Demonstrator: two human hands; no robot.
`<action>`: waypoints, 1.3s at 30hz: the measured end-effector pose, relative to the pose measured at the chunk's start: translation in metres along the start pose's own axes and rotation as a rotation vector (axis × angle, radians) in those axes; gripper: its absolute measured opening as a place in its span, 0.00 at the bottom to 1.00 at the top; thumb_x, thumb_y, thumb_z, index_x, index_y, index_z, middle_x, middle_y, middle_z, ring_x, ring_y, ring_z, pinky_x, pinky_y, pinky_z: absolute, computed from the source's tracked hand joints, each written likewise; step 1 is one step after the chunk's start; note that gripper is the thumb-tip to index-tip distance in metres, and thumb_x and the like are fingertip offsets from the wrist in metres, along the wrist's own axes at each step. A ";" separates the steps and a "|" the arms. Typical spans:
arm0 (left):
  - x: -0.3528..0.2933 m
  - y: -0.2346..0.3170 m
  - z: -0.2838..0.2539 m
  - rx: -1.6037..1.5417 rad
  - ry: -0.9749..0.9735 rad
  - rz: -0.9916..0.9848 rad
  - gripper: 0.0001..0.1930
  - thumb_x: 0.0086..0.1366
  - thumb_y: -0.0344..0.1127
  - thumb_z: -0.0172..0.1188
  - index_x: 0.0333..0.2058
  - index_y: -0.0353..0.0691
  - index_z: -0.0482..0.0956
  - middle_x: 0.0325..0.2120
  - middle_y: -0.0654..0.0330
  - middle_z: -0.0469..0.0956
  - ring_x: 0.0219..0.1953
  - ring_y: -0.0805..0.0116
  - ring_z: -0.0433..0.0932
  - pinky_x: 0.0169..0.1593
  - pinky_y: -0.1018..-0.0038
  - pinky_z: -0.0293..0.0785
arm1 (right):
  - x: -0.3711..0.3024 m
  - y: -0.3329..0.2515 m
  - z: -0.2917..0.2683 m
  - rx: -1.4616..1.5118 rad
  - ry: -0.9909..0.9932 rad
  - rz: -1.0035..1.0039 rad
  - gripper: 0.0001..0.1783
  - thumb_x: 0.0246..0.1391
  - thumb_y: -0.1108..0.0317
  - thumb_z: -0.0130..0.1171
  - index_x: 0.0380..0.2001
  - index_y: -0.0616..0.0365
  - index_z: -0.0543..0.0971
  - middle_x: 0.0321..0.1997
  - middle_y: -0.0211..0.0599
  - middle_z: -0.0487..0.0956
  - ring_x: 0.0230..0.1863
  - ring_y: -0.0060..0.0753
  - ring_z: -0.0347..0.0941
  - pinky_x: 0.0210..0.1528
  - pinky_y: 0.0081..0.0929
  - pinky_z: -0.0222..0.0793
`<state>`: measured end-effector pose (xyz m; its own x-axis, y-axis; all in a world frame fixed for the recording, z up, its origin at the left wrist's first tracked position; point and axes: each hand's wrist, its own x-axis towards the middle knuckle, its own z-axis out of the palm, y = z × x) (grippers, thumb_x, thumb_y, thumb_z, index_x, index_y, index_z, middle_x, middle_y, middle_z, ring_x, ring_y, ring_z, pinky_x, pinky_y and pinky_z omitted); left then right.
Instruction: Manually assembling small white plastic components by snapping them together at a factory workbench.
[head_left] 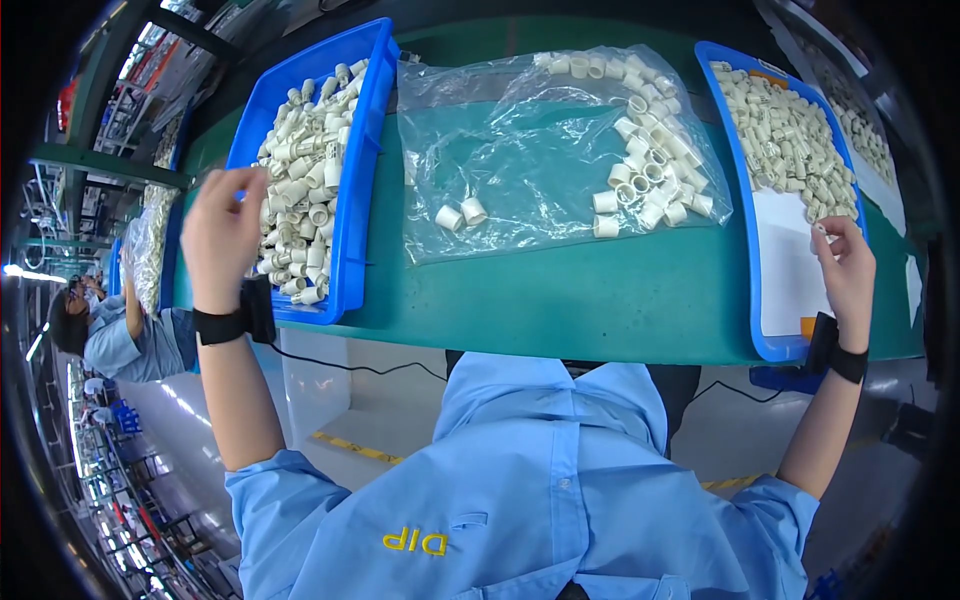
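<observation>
White ribbed plastic cap [820,229] sits pinched in the right hand [848,275] grip; left hand [220,235] hovers half-open, empty.

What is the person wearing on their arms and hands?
Both hands are bare, with no gloves. The left hand and right hand each have a black wrist strap carrying a small black box. A thin black cable trails from the left one. Short light blue shirt sleeves cover the upper arms.

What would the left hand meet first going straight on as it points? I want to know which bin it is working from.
Probably the white parts in the left blue bin: the left hand hovers at its near edge, fingers toward them. Its height is unclear.
</observation>
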<state>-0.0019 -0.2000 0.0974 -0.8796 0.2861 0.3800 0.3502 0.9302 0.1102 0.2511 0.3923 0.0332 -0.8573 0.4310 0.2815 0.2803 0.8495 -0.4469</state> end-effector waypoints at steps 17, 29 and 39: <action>0.096 -0.065 0.091 -0.240 -0.399 0.111 0.38 0.66 0.60 0.56 0.69 0.55 0.56 0.65 0.41 0.56 0.68 0.42 0.56 0.68 0.57 0.59 | -0.023 -0.107 0.012 0.221 0.000 -0.353 0.07 0.52 0.81 0.62 0.35 0.62 0.78 0.35 0.30 0.77 0.25 0.14 0.67 0.25 0.13 0.58; 0.118 -0.067 0.084 -0.406 -0.469 0.093 0.39 0.66 0.62 0.55 0.70 0.56 0.55 0.67 0.39 0.53 0.70 0.43 0.54 0.69 0.55 0.56 | -0.076 -0.151 0.044 0.663 -0.185 -0.363 0.11 0.46 0.74 0.67 0.32 0.65 0.77 0.35 0.44 0.78 0.26 0.25 0.71 0.29 0.17 0.65; 0.098 -0.085 0.097 -0.102 -0.445 0.310 0.37 0.67 0.57 0.55 0.70 0.58 0.55 0.69 0.40 0.49 0.71 0.40 0.49 0.71 0.53 0.50 | -0.089 -0.141 0.102 1.593 -0.634 0.155 0.13 0.47 0.70 0.68 0.31 0.66 0.75 0.31 0.45 0.77 0.26 0.27 0.74 0.27 0.18 0.70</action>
<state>-0.1493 -0.2283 0.0358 -0.7737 0.6334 -0.0141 0.6245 0.7662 0.1515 0.2442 0.2034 -0.0157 -0.9991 -0.0379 -0.0202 0.0356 -0.4688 -0.8826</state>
